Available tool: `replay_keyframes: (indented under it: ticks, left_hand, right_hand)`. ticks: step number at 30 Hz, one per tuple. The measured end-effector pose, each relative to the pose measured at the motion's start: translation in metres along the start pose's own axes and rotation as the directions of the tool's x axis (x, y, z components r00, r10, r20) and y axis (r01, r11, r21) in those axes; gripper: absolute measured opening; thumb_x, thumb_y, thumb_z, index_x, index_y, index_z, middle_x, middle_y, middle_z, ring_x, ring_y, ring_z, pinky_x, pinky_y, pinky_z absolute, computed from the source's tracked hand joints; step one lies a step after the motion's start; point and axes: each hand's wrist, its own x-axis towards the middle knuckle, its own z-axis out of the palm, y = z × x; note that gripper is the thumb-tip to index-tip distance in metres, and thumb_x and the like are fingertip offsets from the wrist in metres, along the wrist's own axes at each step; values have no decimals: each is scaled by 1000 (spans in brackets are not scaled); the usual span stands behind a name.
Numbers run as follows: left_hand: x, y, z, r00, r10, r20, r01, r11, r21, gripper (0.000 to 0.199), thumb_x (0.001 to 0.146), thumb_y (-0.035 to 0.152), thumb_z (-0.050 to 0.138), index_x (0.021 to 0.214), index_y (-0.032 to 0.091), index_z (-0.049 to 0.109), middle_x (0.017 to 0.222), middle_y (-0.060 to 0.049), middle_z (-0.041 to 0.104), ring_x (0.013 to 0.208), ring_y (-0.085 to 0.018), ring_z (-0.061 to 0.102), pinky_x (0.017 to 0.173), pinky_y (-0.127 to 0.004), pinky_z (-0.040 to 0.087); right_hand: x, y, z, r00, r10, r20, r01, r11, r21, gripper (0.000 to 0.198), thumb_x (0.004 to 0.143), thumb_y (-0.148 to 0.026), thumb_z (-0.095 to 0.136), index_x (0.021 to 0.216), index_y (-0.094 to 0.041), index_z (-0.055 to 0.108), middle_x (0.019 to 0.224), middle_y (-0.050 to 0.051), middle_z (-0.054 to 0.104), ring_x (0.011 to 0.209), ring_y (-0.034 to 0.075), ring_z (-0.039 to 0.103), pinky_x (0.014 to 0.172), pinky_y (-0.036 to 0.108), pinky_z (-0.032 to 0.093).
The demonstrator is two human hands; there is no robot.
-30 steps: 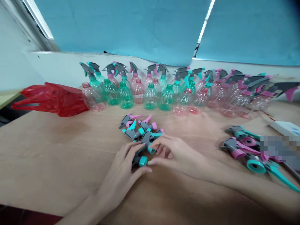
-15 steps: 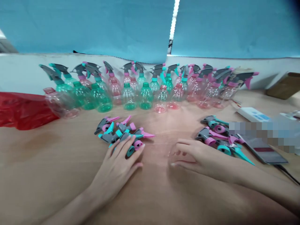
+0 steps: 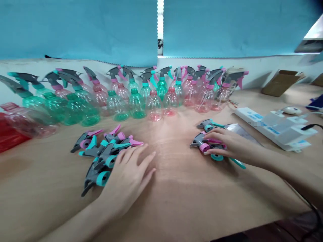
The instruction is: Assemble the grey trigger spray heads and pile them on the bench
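Note:
My left hand (image 3: 127,179) lies low over the table with its fingers stretched out and apart. Its fingertips are beside a pile of grey trigger spray heads (image 3: 101,158) with pink or teal collars and levers. One teal-collared spray head (image 3: 94,176) lies at the pile's near end, left of my wrist. On the right, my right hand (image 3: 230,143) closes around a grey spray head with a pink collar (image 3: 204,147), thumb on the near side and fingers above its pink lever. A teal-collared spray head (image 3: 209,125) lies behind it; another teal collar (image 3: 217,157) shows under the hand.
Several clear pink and green bottles (image 3: 137,104) stand in rows at the back, many with spray heads on. A red bag (image 3: 12,134) is at far left. Right are a phone (image 3: 243,132), a white power strip (image 3: 264,126) with plugs, and a cardboard box (image 3: 280,84).
The view has turned right. My right hand has moved from the open table to the right-hand spray heads and closed round one. My left hand has shifted right off the pile, uncovering a teal-collared head.

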Motion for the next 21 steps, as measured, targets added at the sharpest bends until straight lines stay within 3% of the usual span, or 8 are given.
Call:
replay_keyframes:
  ticks: [4,9,11,13,15,18,21]
  left_hand:
    - [29,20,15,999,35,33,-26,976,-218,28,87,20,53,115,17,55,123,-13,54,112,-29,50,90,-48,44]
    - [65,44,44,984,176,-24,-170,894,-415,29,88,10,48,116,14,51,118,-10,58,109,-22,52,93,-39,45]
    - [75,52,53,982,188,-24,-180,887,-426,27,88,12,49,116,13,51,117,-10,59,107,-22,54,92,-39,45]
    - [83,58,58,984,178,-16,-167,888,-428,26,88,16,52,114,11,52,114,-11,60,104,-24,55,89,-42,45]
    - [87,60,60,984,178,-7,-163,886,-435,25,87,19,53,111,10,54,111,-13,61,103,-26,55,88,-45,44]
    - [89,56,60,979,205,0,-183,870,-458,28,87,23,54,112,10,54,116,-15,59,109,-29,52,90,-47,42]
    - [89,52,58,973,230,-4,-202,844,-497,29,86,29,56,112,16,57,123,-14,56,114,-29,50,93,-48,41]
  right_hand:
    - [9,-11,2,999,-44,19,44,999,1,36,83,-46,55,104,-19,64,110,11,63,109,32,52,96,51,34]
    - [6,-30,-5,995,-88,41,85,993,79,33,86,-41,53,113,-23,57,115,6,62,107,24,56,91,41,43]
    - [1,-35,-9,997,-61,42,51,975,216,35,86,-38,54,117,-22,52,117,6,61,106,21,58,90,37,46]
    - [-4,-39,-12,996,-22,82,-19,882,470,41,86,-37,55,123,-22,44,123,9,57,107,20,59,88,36,49]
    - [-5,-44,-13,992,-8,128,-84,716,693,45,86,-34,56,126,-24,38,129,11,52,109,20,58,86,36,50]
    - [-2,-53,-11,988,13,153,-132,574,808,46,85,-31,57,126,-23,38,131,11,50,108,19,58,87,36,50]
    - [3,-64,-14,986,-18,167,-130,552,824,33,85,-30,58,114,-19,49,117,9,60,103,19,60,89,37,49]
